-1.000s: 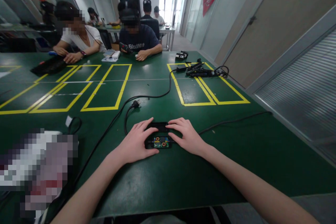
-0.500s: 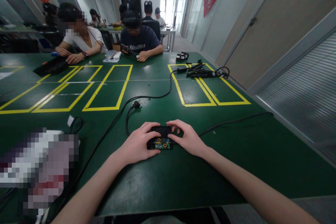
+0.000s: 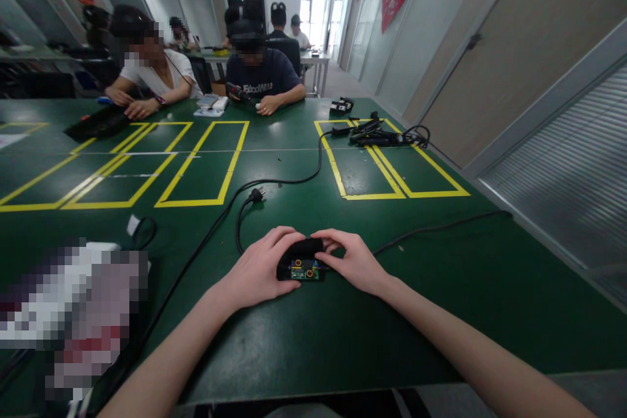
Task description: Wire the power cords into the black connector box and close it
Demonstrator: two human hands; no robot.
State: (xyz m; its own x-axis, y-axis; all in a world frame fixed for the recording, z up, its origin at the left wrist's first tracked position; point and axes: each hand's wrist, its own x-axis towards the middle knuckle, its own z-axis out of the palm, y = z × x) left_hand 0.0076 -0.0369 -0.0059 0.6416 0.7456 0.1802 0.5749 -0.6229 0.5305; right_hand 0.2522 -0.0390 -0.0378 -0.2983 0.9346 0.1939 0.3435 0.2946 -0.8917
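A small green circuit board (image 3: 304, 271) with copper-coloured ring coils lies in a black casing on the table in front of me. Above its far side, a black cover (image 3: 306, 248) is tilted up. My left hand (image 3: 259, 268) wraps round the left side of the casing, thumb at the near edge and fingers at the cover. From the right, my right hand (image 3: 355, 262) pinches the cover's right end between thumb and fingertips. Black cords run out on both sides behind my hands, one ending in a power plug (image 3: 256, 195). My palms hide the casing's ends.
A long black cable (image 3: 274, 181) crosses the green table (image 3: 392, 353). A pile of black adapters and cords (image 3: 377, 134) lies at the far right, within yellow tape outlines. A blurred pouch-like item (image 3: 98, 313) rests at left. Two people work across the table.
The black cover has turned from lying flat to tilted up, showing its inner side. My left fingers have shifted slightly on it; the board stays in place.
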